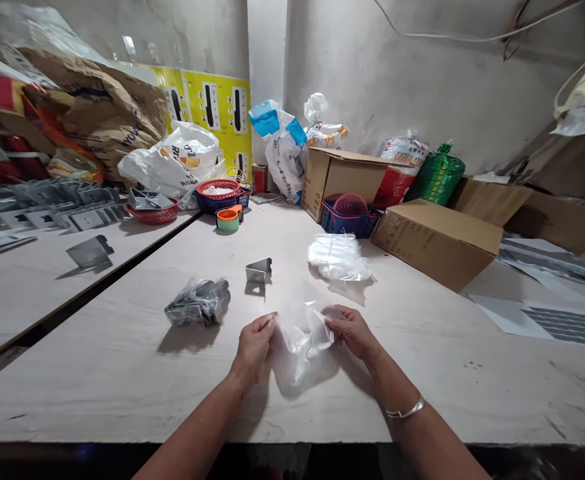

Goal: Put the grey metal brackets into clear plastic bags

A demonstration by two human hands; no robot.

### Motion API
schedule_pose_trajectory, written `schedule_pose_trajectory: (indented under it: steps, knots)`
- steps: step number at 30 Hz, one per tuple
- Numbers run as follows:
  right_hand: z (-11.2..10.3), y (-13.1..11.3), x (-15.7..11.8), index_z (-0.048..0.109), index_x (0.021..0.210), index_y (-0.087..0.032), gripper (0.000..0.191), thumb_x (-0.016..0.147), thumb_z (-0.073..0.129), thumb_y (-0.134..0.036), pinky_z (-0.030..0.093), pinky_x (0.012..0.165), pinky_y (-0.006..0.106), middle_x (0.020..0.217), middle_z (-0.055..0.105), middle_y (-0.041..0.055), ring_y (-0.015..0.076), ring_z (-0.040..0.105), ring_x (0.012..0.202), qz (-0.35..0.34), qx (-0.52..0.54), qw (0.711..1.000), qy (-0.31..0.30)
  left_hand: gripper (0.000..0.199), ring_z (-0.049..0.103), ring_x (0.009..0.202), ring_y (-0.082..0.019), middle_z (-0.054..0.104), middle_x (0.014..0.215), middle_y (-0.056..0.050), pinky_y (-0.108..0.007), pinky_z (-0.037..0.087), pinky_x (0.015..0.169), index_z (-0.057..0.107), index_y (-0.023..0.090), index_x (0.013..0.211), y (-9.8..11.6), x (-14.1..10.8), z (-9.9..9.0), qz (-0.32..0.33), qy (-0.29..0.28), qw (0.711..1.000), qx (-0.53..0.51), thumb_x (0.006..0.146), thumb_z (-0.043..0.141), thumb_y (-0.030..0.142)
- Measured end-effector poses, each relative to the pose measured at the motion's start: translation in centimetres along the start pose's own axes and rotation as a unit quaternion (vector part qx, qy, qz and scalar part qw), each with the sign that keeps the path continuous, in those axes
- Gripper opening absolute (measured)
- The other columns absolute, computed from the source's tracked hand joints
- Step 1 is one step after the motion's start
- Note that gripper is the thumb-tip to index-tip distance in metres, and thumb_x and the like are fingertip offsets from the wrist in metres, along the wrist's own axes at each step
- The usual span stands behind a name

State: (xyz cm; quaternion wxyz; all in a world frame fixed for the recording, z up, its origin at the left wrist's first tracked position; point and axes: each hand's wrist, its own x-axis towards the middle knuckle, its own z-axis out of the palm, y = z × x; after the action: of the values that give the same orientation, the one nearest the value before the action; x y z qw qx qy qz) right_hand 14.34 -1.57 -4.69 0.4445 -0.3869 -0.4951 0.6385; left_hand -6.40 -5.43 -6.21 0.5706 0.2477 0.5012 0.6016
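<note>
A clear plastic bag [303, 353] hangs between my two hands just above the table. My left hand [253, 348] pinches its upper left edge, and my right hand [352, 330] pinches the upper right edge. The bag looks to hold nothing. Beyond my left hand a bent grey metal bracket [258, 271] stands on the table. Further left lies a clear bag packed with dark parts [198, 302], whose exact kind I cannot make out. Behind my right hand rests a stack of clear plastic bags [339, 257].
Many metal brackets [72, 203] crowd the left table, beside a red basket [155, 212]. A tape roll [228, 220] and a blue basket [222, 200] stand at the back. Right of them are another blue basket [345, 219] and a cardboard box [437, 240]. A gap [97, 277] separates the tables.
</note>
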Motion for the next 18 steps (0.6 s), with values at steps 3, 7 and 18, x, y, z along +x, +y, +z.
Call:
schedule_pose_trajectory:
  steps: [3,7,18]
  knots:
    - [-0.5,0.6,0.4,0.066,0.082,-0.014,0.037,0.055,0.078,-0.036,0.042,0.056,0.025,0.071,0.066,0.0023,0.0127,0.056,0.058,-0.020,0.038,0.997,0.065,0.054,0.053,0.049,-0.011,0.061,0.064,0.000,-0.023,0.043,0.043,0.060,0.012,0.105,0.1,-0.3,0.0,-0.007,0.010,0.999,0.042,0.056,0.071,0.032]
    - [-1.4,1.1,0.3,0.065,0.079,-0.014,0.035,0.055,0.079,-0.035,0.043,0.057,0.026,0.068,0.064,0.0018,0.0127,0.055,0.058,-0.053,0.052,0.989,0.128,0.043,0.051,0.046,-0.010,0.058,0.061,0.002,-0.024,0.044,0.041,0.061,0.012,0.094,0.1,-0.7,0.1,0.008,-0.005,0.995,0.096,0.057,0.069,0.032]
    - [-3.0,1.4,0.3,0.064,0.069,-0.016,0.027,0.060,0.072,-0.040,0.034,0.046,0.021,0.055,0.052,-0.0038,0.0080,0.041,0.050,-0.063,0.000,0.977,0.206,0.030,0.046,0.039,-0.008,0.050,0.048,0.006,-0.019,0.038,0.034,0.054,0.015,0.064,-0.1,-0.7,0.5,0.039,-0.010,0.991,0.131,0.054,0.072,0.036]
